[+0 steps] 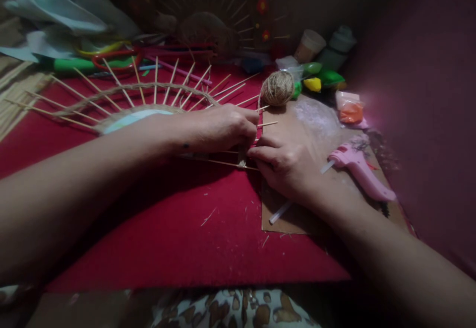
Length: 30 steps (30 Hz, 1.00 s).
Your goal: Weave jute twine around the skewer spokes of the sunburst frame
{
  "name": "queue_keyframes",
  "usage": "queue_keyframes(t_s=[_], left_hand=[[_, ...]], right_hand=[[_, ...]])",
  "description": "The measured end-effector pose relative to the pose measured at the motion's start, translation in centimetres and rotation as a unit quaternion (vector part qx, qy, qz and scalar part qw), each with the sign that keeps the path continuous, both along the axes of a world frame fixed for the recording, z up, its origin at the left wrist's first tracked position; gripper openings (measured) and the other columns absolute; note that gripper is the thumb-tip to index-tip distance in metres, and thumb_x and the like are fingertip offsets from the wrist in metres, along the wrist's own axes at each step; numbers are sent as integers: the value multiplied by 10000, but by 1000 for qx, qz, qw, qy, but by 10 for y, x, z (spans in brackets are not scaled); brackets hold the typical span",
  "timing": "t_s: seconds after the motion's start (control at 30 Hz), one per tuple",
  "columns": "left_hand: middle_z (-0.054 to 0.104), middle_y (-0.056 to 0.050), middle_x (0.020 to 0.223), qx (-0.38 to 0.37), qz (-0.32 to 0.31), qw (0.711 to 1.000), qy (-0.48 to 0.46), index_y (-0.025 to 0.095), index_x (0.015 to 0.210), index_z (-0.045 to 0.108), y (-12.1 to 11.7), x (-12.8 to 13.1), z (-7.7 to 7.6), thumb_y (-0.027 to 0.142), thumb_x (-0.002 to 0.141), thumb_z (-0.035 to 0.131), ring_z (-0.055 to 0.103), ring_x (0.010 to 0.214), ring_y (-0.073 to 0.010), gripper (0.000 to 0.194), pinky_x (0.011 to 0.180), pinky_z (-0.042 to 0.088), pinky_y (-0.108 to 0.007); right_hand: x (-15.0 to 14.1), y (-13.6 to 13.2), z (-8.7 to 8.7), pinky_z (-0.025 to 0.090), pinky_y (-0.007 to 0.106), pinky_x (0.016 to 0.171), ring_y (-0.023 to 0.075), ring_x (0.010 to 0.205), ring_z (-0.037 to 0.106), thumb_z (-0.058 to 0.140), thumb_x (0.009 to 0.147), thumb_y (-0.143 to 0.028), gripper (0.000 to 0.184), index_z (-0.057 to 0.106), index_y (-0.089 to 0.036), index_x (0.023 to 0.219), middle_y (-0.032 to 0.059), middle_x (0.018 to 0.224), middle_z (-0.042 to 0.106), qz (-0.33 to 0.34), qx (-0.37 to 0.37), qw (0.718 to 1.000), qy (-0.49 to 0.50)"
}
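Note:
A fan of thin wooden sticks (156, 77) spreads from a pale blue half-round centre (137, 118). A band of jute twine (122, 88) is woven across the sticks in an arc. My left hand (232, 125) lies over the right side of the fan, its fingers curled and closed about the sticks there. Just to its right, my right hand (286, 164) pinches with thumb and forefinger at the twine near the stick ends. From the ball of twine (278, 89), a strand runs down to my fingers. A wrapped bit of twine (241, 163) shows on the lowest sticks. My fingertips partly hide the strand.
A pink glue gun (362, 169) with a glue stick rests on cardboard (286, 226) at the right. Red-handled scissors (117, 59) and a green roll (74, 65) lie behind the fan. Packets of coloured clay (350, 108) and a cup (310, 45) stand at back right, on the red table (167, 238).

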<state>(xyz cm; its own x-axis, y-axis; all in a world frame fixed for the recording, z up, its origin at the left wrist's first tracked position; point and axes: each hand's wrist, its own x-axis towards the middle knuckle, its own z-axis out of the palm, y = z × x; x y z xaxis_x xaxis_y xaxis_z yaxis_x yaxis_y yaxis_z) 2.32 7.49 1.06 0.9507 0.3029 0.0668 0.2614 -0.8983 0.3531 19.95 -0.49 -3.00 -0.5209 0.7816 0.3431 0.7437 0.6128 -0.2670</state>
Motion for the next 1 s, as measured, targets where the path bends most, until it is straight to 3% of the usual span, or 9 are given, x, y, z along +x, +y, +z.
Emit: queue_keyframes(t_s=[0.17,0.47,1.0], left_hand=[[569,-44,838,8,-1,1000,-22,118,729,652,4,0,-6,130,911,446,447,653,-79,276,593,338,-222],[574,-30,797,18,14,999,-32,149,673,651,10,1,-13,147,853,539,476,640,-86,212,589,349,-224],[558,-33,821,-6,22,1000,11,116,694,654,-3,3,3,60,850,513,449,662,-84,218,637,368,-209]], right_hand=[[-2,-3,4,478,283,703,176,852,625,461,906,-142,241,702,-148,887,100,1059,667,-4,-13,1000,-11],[-1,-3,2,467,283,699,151,769,586,494,861,-121,155,633,-174,902,48,854,644,-22,21,995,98],[-4,-2,-3,498,299,749,182,873,629,497,886,-145,216,704,-165,827,84,986,672,-16,-26,999,39]])
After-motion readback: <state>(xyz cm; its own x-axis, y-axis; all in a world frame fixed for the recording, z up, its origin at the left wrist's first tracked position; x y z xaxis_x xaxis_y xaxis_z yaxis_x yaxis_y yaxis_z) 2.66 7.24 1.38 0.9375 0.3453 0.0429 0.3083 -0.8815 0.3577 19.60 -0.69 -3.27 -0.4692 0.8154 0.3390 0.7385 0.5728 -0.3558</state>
